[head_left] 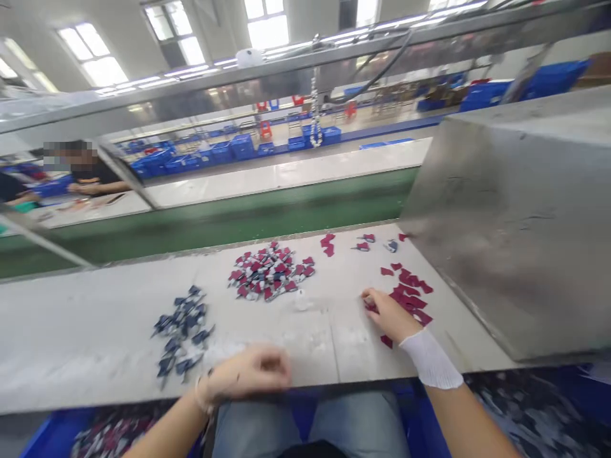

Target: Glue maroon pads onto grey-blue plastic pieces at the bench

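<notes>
White surface (86,331), with the central pile (261,273) of maroon-and-grey pieces as landmark. Beyond the pile run a green strip (286,215), a second pale surface (305,175) and, farther off, blue crates (243,147) below bright windows (268,30). Right of the pile lie loose maroon pieces (410,296), partly covered by the right hand (389,315); its fingers bend over maroon material, but whether they grip it cannot be told. Nearer the viewer than the pile, the left hand (252,371) is blurred, its fingers curled, any contents indiscernible. Dark blue pieces (184,324) lie left of the pile. Far right of it, a metal housing (515,210) blocks the view behind; nearer than it, a blue bin (57,432) is cut off by the frame.
</notes>
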Action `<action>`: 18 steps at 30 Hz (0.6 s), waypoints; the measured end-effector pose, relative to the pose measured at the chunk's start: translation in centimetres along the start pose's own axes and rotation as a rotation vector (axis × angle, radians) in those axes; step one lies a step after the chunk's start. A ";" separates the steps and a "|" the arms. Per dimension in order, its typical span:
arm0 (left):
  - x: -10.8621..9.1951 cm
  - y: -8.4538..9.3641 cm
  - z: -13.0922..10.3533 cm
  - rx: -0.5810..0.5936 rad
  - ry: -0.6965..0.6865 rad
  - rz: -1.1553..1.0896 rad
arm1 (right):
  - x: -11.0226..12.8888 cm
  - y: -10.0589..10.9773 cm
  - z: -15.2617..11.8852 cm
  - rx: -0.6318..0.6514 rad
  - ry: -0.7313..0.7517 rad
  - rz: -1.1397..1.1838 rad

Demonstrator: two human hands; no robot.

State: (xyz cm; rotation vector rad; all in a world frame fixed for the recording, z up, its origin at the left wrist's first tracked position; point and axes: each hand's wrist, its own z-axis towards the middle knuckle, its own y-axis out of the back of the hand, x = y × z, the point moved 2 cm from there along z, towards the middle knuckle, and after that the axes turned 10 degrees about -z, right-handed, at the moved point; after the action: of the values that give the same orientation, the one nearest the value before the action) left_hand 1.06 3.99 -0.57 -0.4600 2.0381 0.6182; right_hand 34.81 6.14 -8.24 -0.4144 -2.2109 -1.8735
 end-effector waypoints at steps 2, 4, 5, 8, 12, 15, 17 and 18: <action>-0.3 2.1 1.7 -0.281 -0.086 0.088 | -0.2 0.1 1.1 -0.011 0.040 0.022; -0.4 3.2 4.0 -0.500 -0.141 0.149 | -0.4 0.4 1.7 -0.026 0.067 0.047; -0.3 3.2 5.3 -0.571 -0.161 0.169 | -0.7 0.7 1.6 -0.039 0.068 0.061; 0.3 2.1 8.9 -0.659 -0.211 0.214 | -3.1 2.2 -1.4 -0.097 -0.004 0.115; 1.2 0.7 11.8 -0.654 -0.260 0.248 | -8.4 5.2 -10.3 -0.164 -0.252 0.190; 1.2 0.6 13.4 -0.602 -0.279 0.253 | -10.9 7.0 -16.2 -0.178 -0.448 0.187; 1.0 0.5 13.6 -0.559 -0.266 0.247 | -11.0 7.4 -17.4 -0.182 -0.506 0.165; 0.9 0.4 13.3 -0.546 -0.258 0.254 | -10.5 7.1 -17.1 -0.183 -0.500 0.156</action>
State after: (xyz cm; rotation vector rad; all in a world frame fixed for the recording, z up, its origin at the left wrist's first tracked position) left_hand 9.31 12.08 -7.15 -0.4088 1.6783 1.3322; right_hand 46.81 -10.42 -2.35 -1.1657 -2.2026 -2.0621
